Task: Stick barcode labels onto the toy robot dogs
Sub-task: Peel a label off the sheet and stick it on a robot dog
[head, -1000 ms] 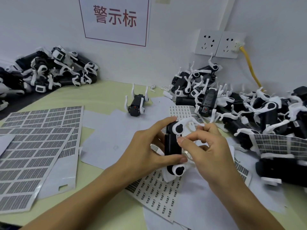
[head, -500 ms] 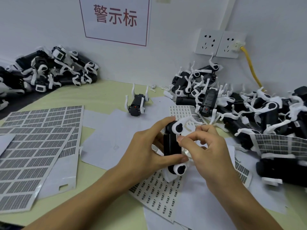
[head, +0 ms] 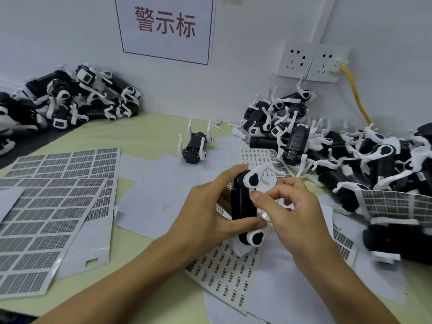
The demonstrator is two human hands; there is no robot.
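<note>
The black plastic toy robot dog with white jointed legs (head: 243, 204) sits between both hands above the worktop, long axis running away from the person; the left hand (head: 205, 213) curls around its left flank, while the right hand (head: 287, 213) pinches at its right side, whether on a label I cannot tell. Beneath lie white sheets of small barcode labels (head: 224, 272) on the pale green worktop (head: 145, 134), with heaps of black-and-white dogs (head: 350, 160) against the white wall (head: 245, 78).

One head-worn view looks forward and down, close over the table (head: 149, 136). It faces a wall (head: 245, 85).
</note>
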